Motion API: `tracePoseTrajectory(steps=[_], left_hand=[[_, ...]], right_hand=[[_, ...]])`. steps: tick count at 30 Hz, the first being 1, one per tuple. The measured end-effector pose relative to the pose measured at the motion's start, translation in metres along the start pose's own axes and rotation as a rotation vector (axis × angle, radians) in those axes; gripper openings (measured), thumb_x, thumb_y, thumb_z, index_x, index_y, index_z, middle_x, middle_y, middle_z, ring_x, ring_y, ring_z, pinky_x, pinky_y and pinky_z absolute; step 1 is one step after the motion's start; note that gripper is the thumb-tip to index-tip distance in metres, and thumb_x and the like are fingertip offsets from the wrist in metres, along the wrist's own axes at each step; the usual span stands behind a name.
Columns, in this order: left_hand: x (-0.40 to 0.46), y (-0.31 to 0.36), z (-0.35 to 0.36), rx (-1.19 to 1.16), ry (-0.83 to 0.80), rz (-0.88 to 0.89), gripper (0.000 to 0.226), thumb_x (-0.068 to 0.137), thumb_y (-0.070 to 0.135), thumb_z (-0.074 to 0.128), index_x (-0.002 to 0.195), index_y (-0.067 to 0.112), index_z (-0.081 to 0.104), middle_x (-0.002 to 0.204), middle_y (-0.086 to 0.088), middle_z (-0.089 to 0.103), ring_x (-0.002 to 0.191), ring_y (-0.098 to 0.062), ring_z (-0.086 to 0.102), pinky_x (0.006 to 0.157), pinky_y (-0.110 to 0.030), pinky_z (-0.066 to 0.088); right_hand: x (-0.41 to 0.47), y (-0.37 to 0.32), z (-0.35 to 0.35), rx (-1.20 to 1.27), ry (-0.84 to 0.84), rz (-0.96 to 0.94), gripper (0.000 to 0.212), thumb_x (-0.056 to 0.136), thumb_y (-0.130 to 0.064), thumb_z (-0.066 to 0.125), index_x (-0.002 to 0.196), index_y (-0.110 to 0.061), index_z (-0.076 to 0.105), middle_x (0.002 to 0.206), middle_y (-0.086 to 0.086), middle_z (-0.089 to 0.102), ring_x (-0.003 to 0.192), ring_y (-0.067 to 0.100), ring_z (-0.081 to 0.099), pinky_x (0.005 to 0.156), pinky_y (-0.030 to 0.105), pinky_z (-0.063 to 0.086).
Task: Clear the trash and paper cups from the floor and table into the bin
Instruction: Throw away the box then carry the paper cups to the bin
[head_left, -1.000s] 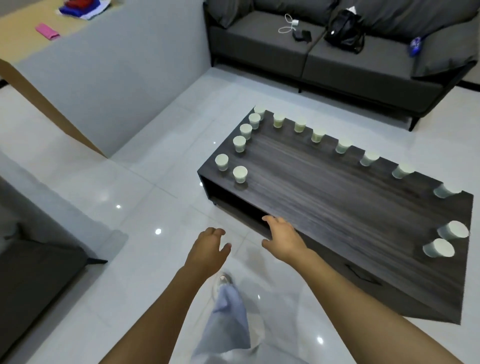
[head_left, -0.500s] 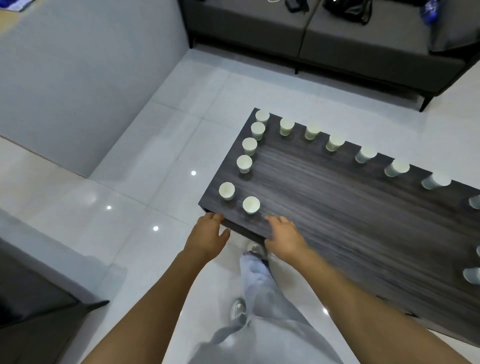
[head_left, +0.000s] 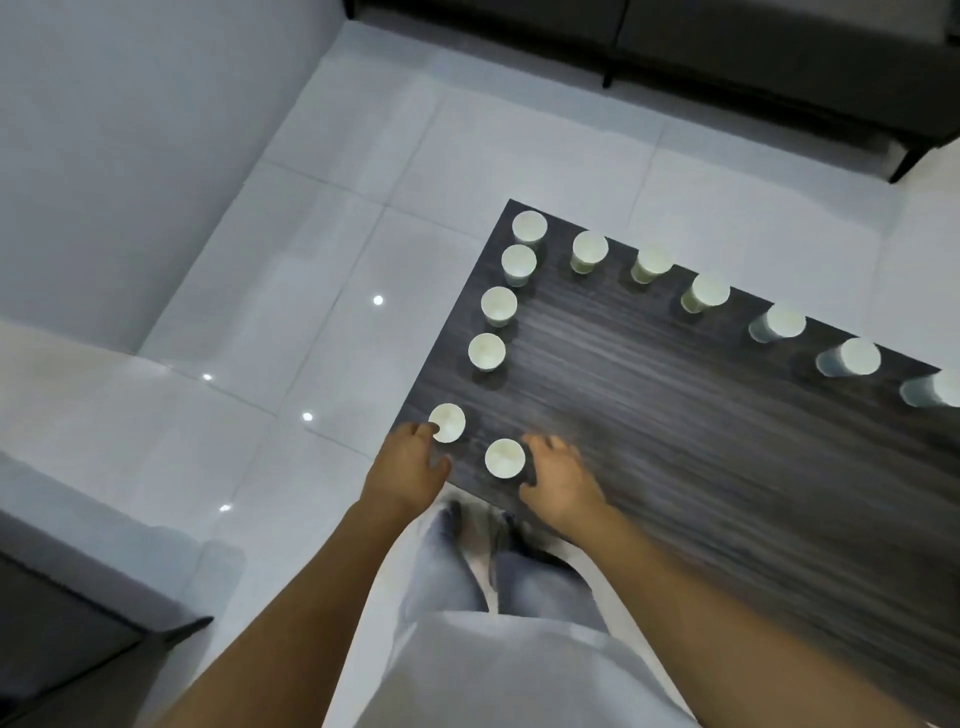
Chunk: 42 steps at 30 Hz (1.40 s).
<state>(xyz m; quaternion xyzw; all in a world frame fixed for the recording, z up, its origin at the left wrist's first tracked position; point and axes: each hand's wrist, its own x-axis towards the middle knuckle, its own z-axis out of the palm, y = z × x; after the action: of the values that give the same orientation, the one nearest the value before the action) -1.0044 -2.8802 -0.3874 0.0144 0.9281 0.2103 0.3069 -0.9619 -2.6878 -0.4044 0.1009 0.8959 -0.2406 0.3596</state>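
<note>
Several white paper cups stand along the left and far edges of a dark wooden coffee table (head_left: 675, 415). The nearest two are a corner cup (head_left: 447, 422) and a second cup (head_left: 505, 458) to its right. My left hand (head_left: 410, 465) reaches the corner cup, its fingertips touching the cup's near-left side. My right hand (head_left: 558, 475) lies just right of the second cup, fingers spread and relaxed, beside it but not around it. More cups (head_left: 487, 352) run up the left edge and others (head_left: 705, 292) line the far edge. No bin is in view.
Glossy white floor tiles (head_left: 311, 322) surround the table. A grey wall (head_left: 130, 130) stands at the left, a dark sofa (head_left: 779, 67) beyond the table, and a dark piece of furniture (head_left: 62, 639) at the lower left. My legs stand at the table's near corner.
I have stepped up to the table's corner and the view tilted further down. Both hands moved forward over the table edge to the two nearest cups.
</note>
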Motion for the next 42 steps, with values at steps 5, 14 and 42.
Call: tracePoseTrajectory(steps=[5, 14, 42], left_hand=[[0.047, -0.019, 0.029, -0.029, -0.048, -0.02, 0.049, 0.09, 0.022, 0.058, 0.136, 0.01, 0.046, 0.133, -0.012, 0.049, 0.12, -0.028, 0.047, 0.098, -0.035, 0.041], [0.117, -0.049, 0.084, 0.092, -0.044, 0.114, 0.054, 0.088, 0.02, 0.062, 0.138, 0.012, 0.042, 0.139, -0.011, 0.044, 0.125, -0.03, 0.041, 0.105, -0.039, 0.039], [0.116, -0.003, 0.039, 0.548, -0.331, 0.598, 0.058, 0.084, 0.031, 0.066, 0.136, 0.024, 0.041, 0.14, -0.002, 0.038, 0.128, -0.023, 0.035, 0.096, -0.037, 0.046]], right_hand=[[0.047, 0.005, 0.029, 0.056, -0.023, 0.063, 0.058, 0.084, -0.019, 0.059, 0.138, -0.02, 0.037, 0.135, 0.008, 0.039, 0.124, 0.031, 0.036, 0.099, 0.042, 0.042], [0.112, 0.013, 0.087, 0.127, 0.023, 0.153, 0.074, 0.085, -0.027, 0.065, 0.147, -0.025, 0.025, 0.149, 0.006, 0.024, 0.134, 0.03, 0.025, 0.104, 0.045, 0.038], [0.046, 0.001, 0.063, 0.401, 0.3, 0.488, 0.06, 0.087, -0.023, 0.062, 0.141, -0.021, 0.034, 0.141, 0.005, 0.031, 0.127, 0.03, 0.033, 0.098, 0.039, 0.044]])
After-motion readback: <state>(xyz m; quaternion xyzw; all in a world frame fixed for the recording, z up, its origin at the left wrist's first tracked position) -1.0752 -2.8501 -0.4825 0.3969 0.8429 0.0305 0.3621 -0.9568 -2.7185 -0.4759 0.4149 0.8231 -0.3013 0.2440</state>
